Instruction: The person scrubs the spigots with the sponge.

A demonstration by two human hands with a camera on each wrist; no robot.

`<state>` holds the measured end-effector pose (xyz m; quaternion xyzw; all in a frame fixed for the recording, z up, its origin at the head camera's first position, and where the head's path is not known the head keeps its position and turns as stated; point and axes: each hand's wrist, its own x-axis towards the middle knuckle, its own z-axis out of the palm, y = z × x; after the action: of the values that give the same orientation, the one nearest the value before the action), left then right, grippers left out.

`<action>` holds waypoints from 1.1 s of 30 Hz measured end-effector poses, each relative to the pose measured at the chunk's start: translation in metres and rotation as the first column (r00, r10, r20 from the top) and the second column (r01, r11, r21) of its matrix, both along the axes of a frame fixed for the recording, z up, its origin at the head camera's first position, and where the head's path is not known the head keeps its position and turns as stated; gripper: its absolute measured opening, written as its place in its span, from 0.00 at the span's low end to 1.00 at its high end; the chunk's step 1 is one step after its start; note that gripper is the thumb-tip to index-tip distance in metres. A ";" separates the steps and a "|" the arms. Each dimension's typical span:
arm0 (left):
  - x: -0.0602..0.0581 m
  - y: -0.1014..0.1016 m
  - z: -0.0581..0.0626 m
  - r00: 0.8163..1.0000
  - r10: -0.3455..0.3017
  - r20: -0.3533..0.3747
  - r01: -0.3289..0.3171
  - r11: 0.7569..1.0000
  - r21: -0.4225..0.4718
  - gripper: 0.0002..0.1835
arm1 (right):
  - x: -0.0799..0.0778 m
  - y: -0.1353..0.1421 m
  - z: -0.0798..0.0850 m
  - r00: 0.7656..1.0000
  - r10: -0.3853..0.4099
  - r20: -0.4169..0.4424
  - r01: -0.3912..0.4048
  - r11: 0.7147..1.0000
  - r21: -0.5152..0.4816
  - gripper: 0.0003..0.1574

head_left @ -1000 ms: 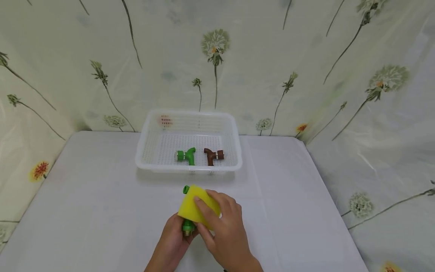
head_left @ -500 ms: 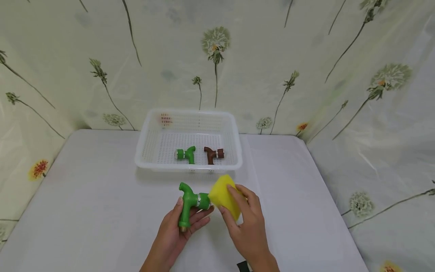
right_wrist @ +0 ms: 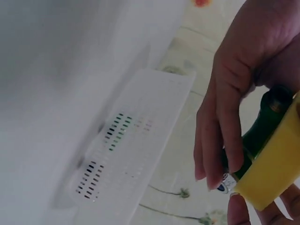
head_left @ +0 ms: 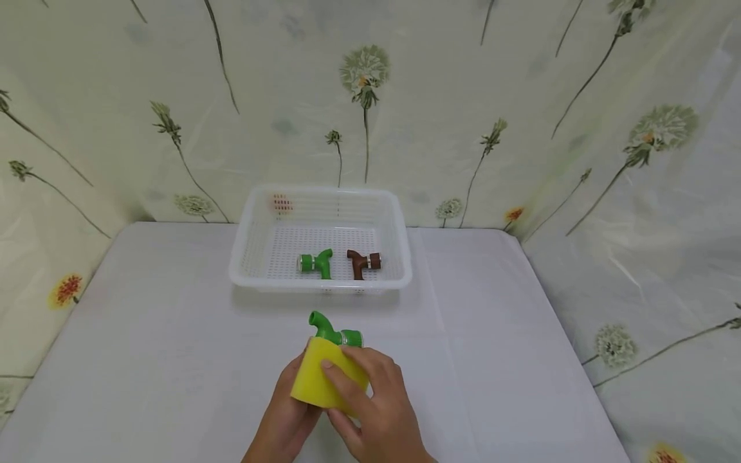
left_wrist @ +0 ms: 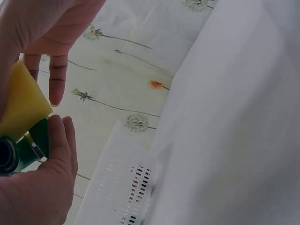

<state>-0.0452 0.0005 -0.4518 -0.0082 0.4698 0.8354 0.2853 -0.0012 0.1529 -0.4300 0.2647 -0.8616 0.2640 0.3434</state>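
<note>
In the head view a green water tap (head_left: 327, 329) is held above the table. My left hand (head_left: 285, 406) grips it from the left and from below. A yellow sponge (head_left: 324, 374) lies in front of the tap's body and covers its lower part. My right hand (head_left: 379, 405) holds the sponge with its fingers across it, against the tap. The spout and the ribbed handle show beyond the sponge. In the right wrist view, the left-hand fingers (right_wrist: 228, 117) lie along the green tap (right_wrist: 262, 126) next to the sponge (right_wrist: 272, 164).
A white plastic basket (head_left: 318, 283) stands at the back of the table, with a green tap (head_left: 323, 263) and a brown tap (head_left: 360, 263) in it. White cloth (head_left: 492, 334) covers the table. A flower-patterned sheet (head_left: 428, 116) hangs behind and at both sides.
The sponge left the tap to the right half a second ago, showing the whole tap. Now it is back over the tap's lower body, lower than a second ago.
</note>
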 end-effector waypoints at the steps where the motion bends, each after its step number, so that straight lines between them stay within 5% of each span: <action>1: 0.000 0.000 0.000 1.000 0.001 0.010 -0.001 1.000 -0.002 0.34 | -0.001 0.000 -0.001 1.000 -0.005 -0.001 0.005 1.000 0.002 0.23; 8: -0.003 0.003 -0.001 0.993 0.040 0.107 -0.038 0.999 -0.022 0.37 | -0.008 0.014 -0.007 0.992 -0.111 0.053 0.111 0.994 0.009 0.34; 14: -0.006 0.005 -0.001 0.996 0.021 0.083 -0.027 0.998 0.064 0.35 | -0.015 0.034 -0.011 0.961 -0.235 0.146 0.241 0.970 -0.024 0.42; 21: -0.008 0.004 -0.001 0.999 0.012 0.049 -0.017 0.994 0.110 0.34 | -0.017 0.050 -0.011 0.926 -0.330 0.185 0.343 0.938 -0.042 0.36; 28: -0.009 0.007 -0.002 0.998 0.031 0.050 -0.035 0.996 0.087 0.34 | -0.020 0.038 0.008 0.959 -0.201 0.201 0.233 0.960 -0.153 0.33; 33: -0.005 0.010 -0.002 0.999 0.012 0.048 -0.014 0.999 0.041 0.37 | -0.029 0.025 0.022 0.966 -0.094 0.241 0.121 0.988 -0.100 0.31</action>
<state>-0.0505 0.0108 -0.4533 -0.0255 0.4453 0.8464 0.2911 -0.0302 0.1776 -0.4076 0.1644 -0.8929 0.3230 0.2670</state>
